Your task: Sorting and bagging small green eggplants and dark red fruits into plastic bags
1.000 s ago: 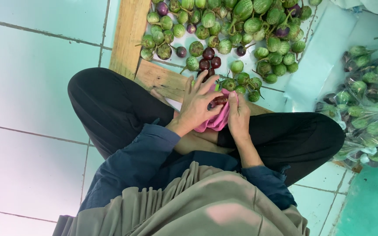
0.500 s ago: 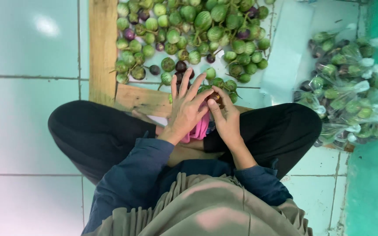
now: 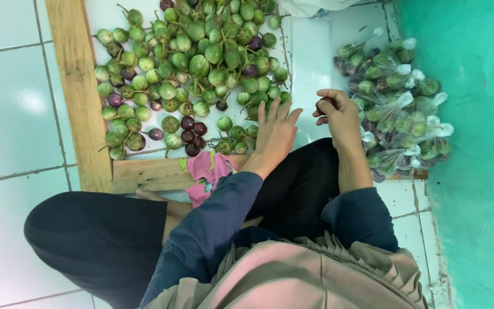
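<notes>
Left hand (image 3: 274,133) fingers spread over eggplant pile (image 3: 195,63) edge, right hand (image 3: 338,114) fingers clamped on purple eggplant (image 3: 322,105)

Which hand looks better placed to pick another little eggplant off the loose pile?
Probably the left hand: it is open, fingers spread, right at the near edge of the loose pile of small eggplants. The right hand is curled around a dark eggplant nearer the bagged eggplants.

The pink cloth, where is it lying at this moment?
In the head view, the pink cloth lies on the wooden frame, just below the dark purple eggplants and left of the left hand.
</notes>
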